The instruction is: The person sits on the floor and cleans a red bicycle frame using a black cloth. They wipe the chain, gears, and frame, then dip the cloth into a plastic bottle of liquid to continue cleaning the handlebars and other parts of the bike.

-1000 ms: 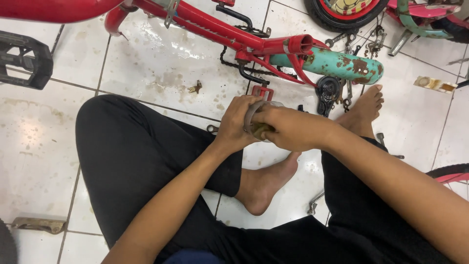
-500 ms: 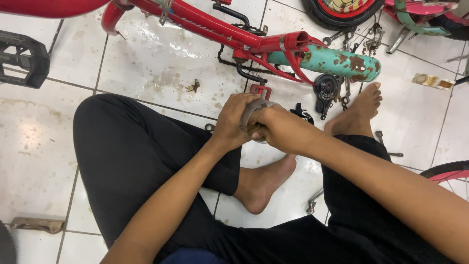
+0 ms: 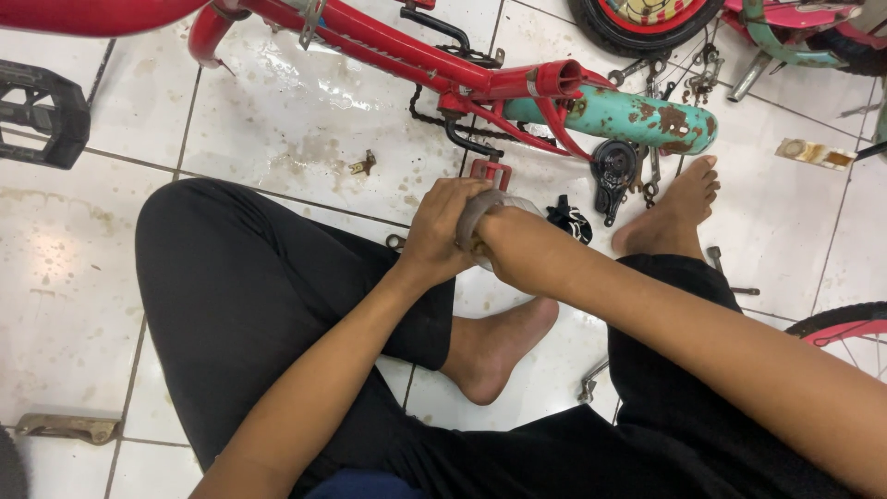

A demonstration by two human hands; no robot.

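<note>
Above the tiled floor (image 3: 305, 139), both hands (image 3: 476, 231) stay clamped together on a grey ring (image 3: 471, 214).

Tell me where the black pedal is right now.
In the head view, the black pedal sits at the far left edge on the white tiled floor, left of the red bike frame.

The person wears black trousers (image 3: 249, 305), with bare forearms and bare feet (image 3: 499, 346).

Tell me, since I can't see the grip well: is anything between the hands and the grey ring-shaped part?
Nothing visible. The left hand and right hand both close directly on the grey ring-shaped part, held above the tiled floor, apart from the red bicycle frame.
</note>
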